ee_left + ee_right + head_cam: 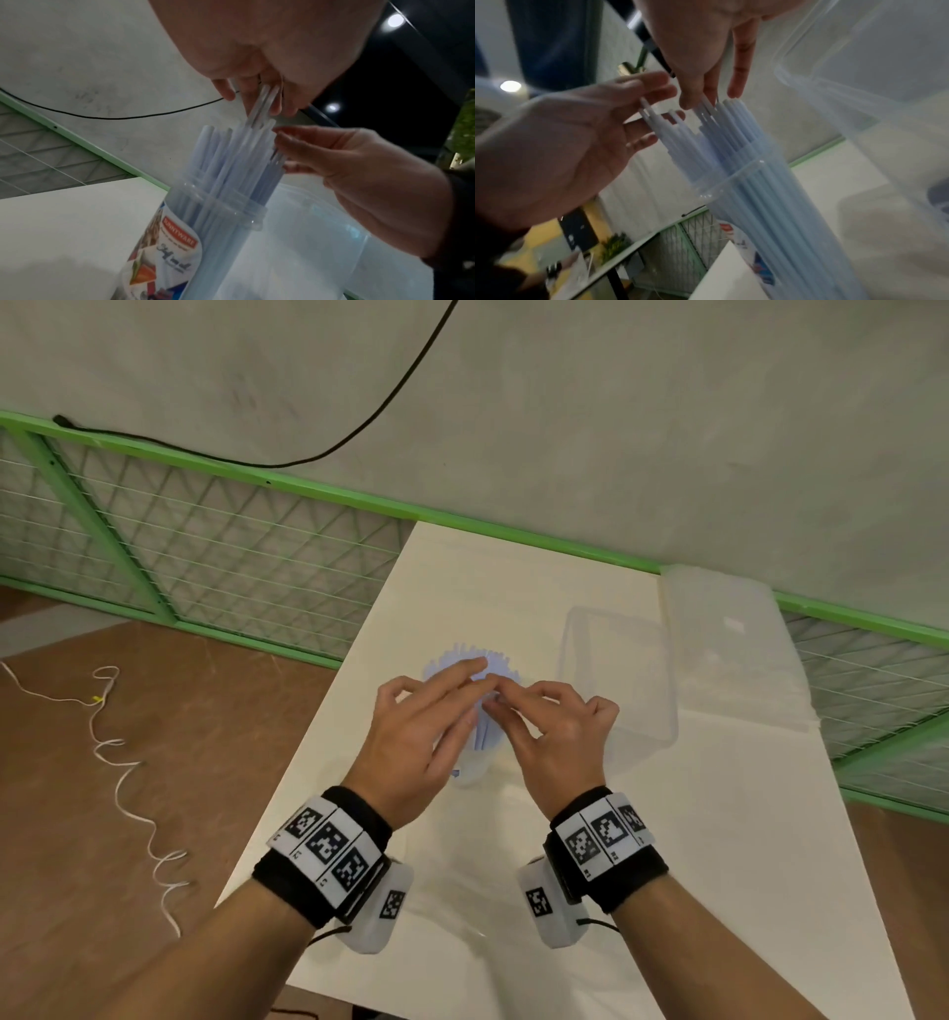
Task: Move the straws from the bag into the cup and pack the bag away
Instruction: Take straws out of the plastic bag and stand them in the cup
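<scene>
Two hands meet over pale blue straws (470,660) standing in a clear cup (205,233) on the white surface (667,814): left hand (416,737) pinches two straw tips; right hand (557,737) touches them, fingers loosely extended.

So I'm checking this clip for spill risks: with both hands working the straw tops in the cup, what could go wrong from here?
1. The cup is tall and narrow, and neither hand steadies it; a sideways push on the straws could tip it.
2. The left hand pinches a few straw tops; lifting might drag those straws out.
3. The right hand sits near the clear container and could bump it.
</scene>
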The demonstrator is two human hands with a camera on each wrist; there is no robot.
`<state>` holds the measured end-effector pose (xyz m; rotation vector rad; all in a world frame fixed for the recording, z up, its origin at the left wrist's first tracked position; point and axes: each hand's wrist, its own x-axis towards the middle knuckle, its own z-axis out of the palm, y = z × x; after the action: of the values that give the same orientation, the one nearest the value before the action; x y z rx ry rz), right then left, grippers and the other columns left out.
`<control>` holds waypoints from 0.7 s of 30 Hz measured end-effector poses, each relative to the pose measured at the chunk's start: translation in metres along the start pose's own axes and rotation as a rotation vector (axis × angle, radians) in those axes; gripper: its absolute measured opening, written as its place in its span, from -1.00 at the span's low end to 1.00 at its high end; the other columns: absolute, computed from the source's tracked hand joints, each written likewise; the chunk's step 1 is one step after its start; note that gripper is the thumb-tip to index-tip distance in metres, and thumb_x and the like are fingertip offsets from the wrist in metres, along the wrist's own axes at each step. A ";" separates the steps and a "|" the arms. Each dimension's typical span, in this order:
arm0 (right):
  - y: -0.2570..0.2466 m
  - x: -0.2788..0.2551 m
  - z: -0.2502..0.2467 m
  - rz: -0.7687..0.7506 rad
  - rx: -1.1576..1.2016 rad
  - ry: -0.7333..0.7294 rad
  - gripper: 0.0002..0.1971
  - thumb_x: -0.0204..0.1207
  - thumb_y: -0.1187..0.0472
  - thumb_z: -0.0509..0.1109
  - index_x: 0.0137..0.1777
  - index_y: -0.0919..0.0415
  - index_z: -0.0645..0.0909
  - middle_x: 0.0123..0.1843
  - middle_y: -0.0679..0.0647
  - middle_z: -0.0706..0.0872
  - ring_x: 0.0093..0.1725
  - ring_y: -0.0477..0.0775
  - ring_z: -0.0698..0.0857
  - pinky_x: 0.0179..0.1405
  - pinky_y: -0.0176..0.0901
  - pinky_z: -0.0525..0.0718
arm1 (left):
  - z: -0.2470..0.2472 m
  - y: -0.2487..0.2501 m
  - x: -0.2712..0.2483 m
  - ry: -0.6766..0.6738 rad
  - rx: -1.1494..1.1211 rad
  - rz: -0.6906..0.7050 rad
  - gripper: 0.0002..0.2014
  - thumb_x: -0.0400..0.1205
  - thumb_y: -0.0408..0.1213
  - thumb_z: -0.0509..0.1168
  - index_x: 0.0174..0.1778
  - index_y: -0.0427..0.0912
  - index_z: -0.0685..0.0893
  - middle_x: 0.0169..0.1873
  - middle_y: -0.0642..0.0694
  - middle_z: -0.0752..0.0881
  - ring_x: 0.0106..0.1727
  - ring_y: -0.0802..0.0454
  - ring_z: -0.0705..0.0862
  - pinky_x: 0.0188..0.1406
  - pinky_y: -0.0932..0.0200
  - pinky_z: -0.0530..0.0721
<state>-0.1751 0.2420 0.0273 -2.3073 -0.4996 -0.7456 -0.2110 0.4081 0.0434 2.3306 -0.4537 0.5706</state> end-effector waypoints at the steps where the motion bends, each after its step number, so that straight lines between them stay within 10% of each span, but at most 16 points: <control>1: -0.001 -0.001 0.001 -0.051 -0.018 -0.032 -0.76 0.63 -0.01 0.31 0.17 -0.08 0.76 -0.26 -0.22 0.75 -0.06 -0.06 0.60 -0.05 0.08 0.33 | 0.004 -0.004 -0.001 0.018 -0.006 0.004 -0.63 0.74 -0.27 0.13 0.46 -0.14 0.59 0.47 0.04 0.57 0.45 0.25 0.52 0.40 0.13 0.42; 9: 0.007 -0.003 -0.008 0.029 0.187 -0.050 -0.73 0.56 0.31 0.45 0.25 0.25 0.75 -0.06 0.05 0.85 -0.14 -0.01 0.76 -0.02 -0.48 0.56 | 0.025 -0.024 -0.008 0.036 -0.056 -0.019 -0.62 0.71 -0.39 0.09 0.41 -0.34 0.60 0.39 -0.18 0.64 0.44 0.02 0.56 0.61 0.17 0.30; 14: 0.004 -0.009 -0.002 -0.036 0.027 -0.013 -0.80 0.57 0.13 0.43 0.12 0.09 0.81 -0.27 -0.05 0.79 -0.24 0.06 0.68 -0.14 -0.02 0.56 | 0.037 -0.034 -0.015 -0.060 0.199 0.096 -0.59 0.67 -0.43 0.12 0.45 -0.27 0.57 0.44 -0.13 0.60 0.55 -0.02 0.47 0.63 -0.32 0.13; 21: 0.015 -0.035 0.003 -0.067 -0.261 -0.118 -0.77 0.61 0.12 0.41 0.24 -0.01 0.72 0.38 -0.03 0.65 0.17 0.20 0.56 0.04 0.11 0.49 | 0.022 -0.007 -0.020 -0.094 0.221 -0.063 -0.49 0.75 -0.20 -0.05 0.68 -0.02 0.19 0.68 0.09 0.20 0.72 0.15 0.01 0.63 -0.16 -0.20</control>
<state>-0.1932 0.2277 -0.0036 -2.5999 -0.5641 -0.7466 -0.2182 0.4013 0.0149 2.5816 -0.3751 0.5039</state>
